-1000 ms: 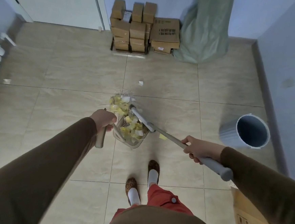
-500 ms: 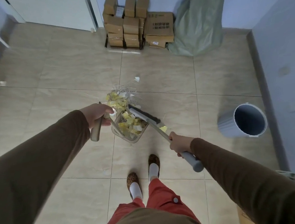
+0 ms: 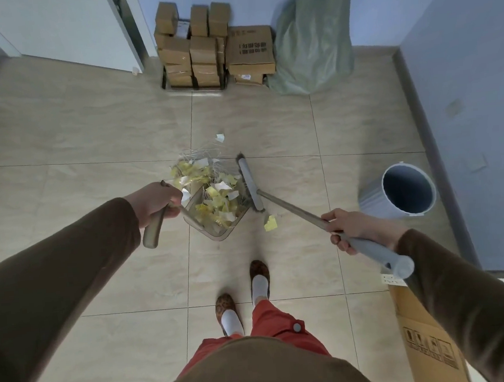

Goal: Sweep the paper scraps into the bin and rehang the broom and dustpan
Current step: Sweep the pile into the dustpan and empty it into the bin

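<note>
Beside dustpan (image 3: 217, 223): broom (image 3: 252, 187), handle within right-hand fingers (image 3: 337, 214).

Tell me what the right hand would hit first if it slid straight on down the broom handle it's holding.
The right hand would likely meet the grey broom head, resting beside the clear dustpan full of yellow and white paper scraps. Bare handle lies between; depth is uncertain.

One head-worn wide-angle view looks steeply down (slightly forward) at the tiled floor (image 3: 89, 128) from standing height.
</note>
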`<state>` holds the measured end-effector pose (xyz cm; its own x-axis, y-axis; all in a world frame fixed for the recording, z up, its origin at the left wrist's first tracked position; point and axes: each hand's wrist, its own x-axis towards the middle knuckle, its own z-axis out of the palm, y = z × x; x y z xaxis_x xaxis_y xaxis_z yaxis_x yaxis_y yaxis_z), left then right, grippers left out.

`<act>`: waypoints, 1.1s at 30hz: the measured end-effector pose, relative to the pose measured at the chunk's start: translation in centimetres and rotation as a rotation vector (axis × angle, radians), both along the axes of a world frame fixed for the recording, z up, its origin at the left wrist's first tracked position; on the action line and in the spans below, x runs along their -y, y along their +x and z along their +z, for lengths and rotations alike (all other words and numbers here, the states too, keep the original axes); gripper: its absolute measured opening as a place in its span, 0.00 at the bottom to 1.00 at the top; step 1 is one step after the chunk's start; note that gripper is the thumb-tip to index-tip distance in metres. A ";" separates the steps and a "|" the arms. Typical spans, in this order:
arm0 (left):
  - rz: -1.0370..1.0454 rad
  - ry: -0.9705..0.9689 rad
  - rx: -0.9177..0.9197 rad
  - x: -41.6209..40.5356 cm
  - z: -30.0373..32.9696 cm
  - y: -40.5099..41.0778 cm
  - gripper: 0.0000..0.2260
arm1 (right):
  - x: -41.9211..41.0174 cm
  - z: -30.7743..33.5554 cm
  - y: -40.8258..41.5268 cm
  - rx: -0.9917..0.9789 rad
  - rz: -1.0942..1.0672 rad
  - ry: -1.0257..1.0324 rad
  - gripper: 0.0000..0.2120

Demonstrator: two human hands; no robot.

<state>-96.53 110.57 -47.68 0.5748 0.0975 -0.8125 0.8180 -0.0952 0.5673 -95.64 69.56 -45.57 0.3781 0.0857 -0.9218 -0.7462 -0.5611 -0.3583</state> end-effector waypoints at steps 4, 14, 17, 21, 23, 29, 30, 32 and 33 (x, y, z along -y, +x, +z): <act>-0.070 -0.016 0.038 0.0 1.6 -0.5 0.11 | -1.1 -1.0 -0.5 -0.005 -0.173 0.051 0.14; -0.218 0.061 0.114 1.5 4.6 0.8 0.10 | -1.8 -1.7 -2.3 0.040 -0.348 0.043 0.04; -0.280 0.075 0.127 2.3 5.8 1.3 0.10 | -0.7 -1.9 -2.6 -0.045 -0.481 0.070 0.04; -0.317 0.052 0.151 3.4 6.9 2.0 0.11 | 0.6 -2.2 -3.3 -0.115 -0.616 0.135 0.04; -0.324 0.053 0.158 3.8 7.2 2.4 0.12 | 1.1 -2.5 -3.9 -0.130 -0.656 0.180 0.05; -0.432 0.090 0.183 5.4 8.5 4.0 0.12 | 1.9 -3.6 -5.2 -0.182 -0.891 0.361 0.04; -0.449 0.119 0.193 5.8 8.7 4.4 0.12 | 1.9 -3.6 -5.4 -0.188 -0.931 0.388 0.04; -0.469 0.145 0.209 6.7 9.6 5.1 0.13 | 1.9 -3.7 -5.8 -0.196 -0.995 0.436 0.04; -0.479 0.149 0.214 7.2 10.2 5.4 0.13 | 1.9 -3.8 -6.0 -0.197 -1.021 0.452 0.04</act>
